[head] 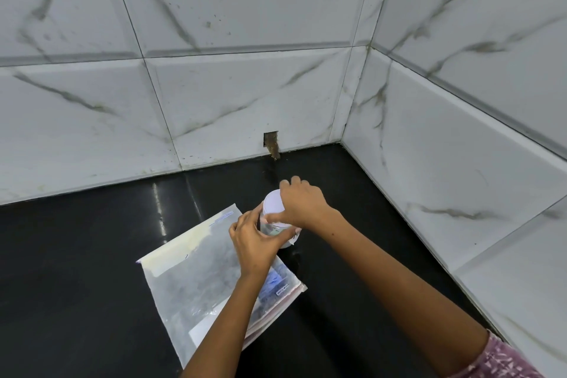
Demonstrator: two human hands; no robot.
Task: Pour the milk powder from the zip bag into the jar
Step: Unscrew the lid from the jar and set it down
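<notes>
Left hand [251, 242] grip wraps the small clear plastic jar [277, 232] on the glossy black desk [76, 255]; right hand [302, 204] grip clamps its white round lid [273, 201]. Clear plastic zip bag [196, 279] lies flat just beneath the left wrist, touching the jar.

Even, soft light – countertop [92, 255] glare, wide-angle edge bending.

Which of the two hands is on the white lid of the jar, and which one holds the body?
The right hand grips the white lid from above. The left hand wraps around the jar body, lower down, over the zip bag.
</notes>
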